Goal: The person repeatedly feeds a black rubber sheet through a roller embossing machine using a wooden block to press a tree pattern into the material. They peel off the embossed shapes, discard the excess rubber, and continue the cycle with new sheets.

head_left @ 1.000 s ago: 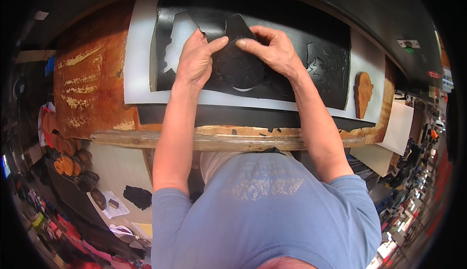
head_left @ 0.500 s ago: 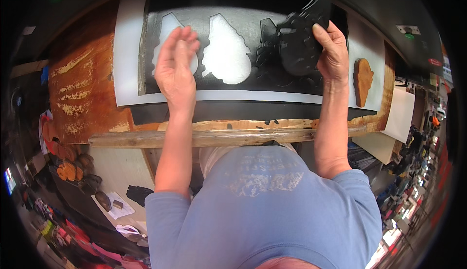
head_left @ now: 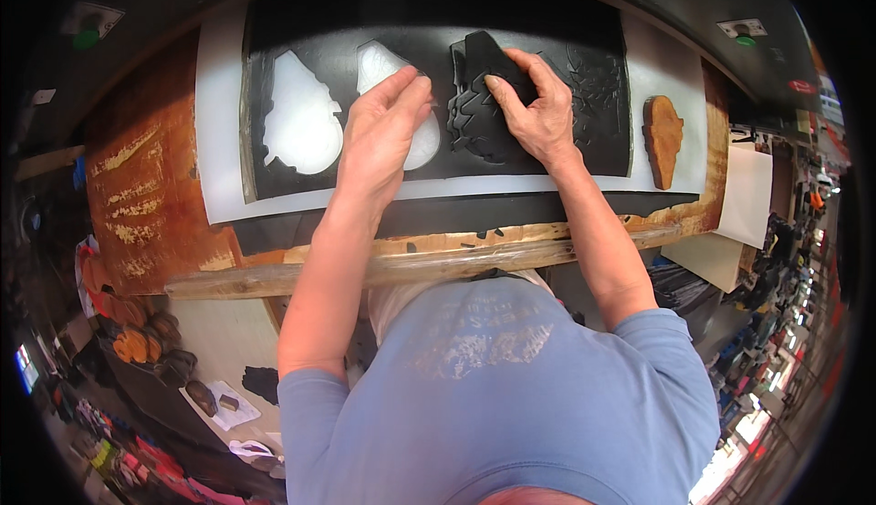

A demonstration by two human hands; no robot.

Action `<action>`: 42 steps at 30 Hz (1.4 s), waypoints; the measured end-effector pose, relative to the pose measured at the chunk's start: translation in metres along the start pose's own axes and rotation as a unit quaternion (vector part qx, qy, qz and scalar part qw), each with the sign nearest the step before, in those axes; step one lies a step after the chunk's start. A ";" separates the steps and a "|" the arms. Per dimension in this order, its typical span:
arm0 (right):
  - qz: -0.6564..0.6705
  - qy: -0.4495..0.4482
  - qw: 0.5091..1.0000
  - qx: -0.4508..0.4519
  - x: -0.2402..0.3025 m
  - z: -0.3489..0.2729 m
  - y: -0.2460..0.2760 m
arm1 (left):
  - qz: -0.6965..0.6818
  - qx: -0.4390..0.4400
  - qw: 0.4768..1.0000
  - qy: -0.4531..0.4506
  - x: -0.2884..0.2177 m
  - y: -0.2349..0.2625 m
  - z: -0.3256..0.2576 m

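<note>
Black cut-out [head_left: 482,65], pinched in the right hand [head_left: 538,108], is best kept flat inside the near edge of the sheet [head_left: 584,156]; left hand's [head_left: 385,126] grip unclear.

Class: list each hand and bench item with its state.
Left hand: fingers bent, over second opening
Right hand: holding black cut piece
Black cut piece: partly hidden by right hand
Black sheet: lying flat, cut through
Left opening: uncovered, showing white
Brown shape: lying on white board
</note>
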State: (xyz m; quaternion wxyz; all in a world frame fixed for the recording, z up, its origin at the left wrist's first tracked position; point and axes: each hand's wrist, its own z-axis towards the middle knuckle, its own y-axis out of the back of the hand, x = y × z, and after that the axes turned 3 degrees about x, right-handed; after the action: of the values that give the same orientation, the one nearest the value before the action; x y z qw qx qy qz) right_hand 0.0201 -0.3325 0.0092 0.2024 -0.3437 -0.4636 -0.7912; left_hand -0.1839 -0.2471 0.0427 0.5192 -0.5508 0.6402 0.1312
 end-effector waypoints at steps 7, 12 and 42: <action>0.037 -0.027 0.999 0.000 -0.004 0.002 0.000 | -0.095 0.093 0.991 0.021 0.018 0.003 0.021; 0.067 0.002 0.998 -0.006 -0.015 0.003 0.002 | -0.119 0.121 0.985 -0.018 0.039 -0.012 0.042; 0.167 -0.174 0.959 0.148 -0.065 0.000 0.121 | -0.088 0.053 0.992 0.075 0.037 -0.083 0.003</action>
State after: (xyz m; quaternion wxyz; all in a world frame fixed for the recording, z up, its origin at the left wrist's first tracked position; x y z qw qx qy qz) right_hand 0.1413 -0.3916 0.0337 0.2965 -0.5148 -0.5393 -0.5968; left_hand -0.1073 -0.2953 0.0446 0.5075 -0.5850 0.6325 0.0090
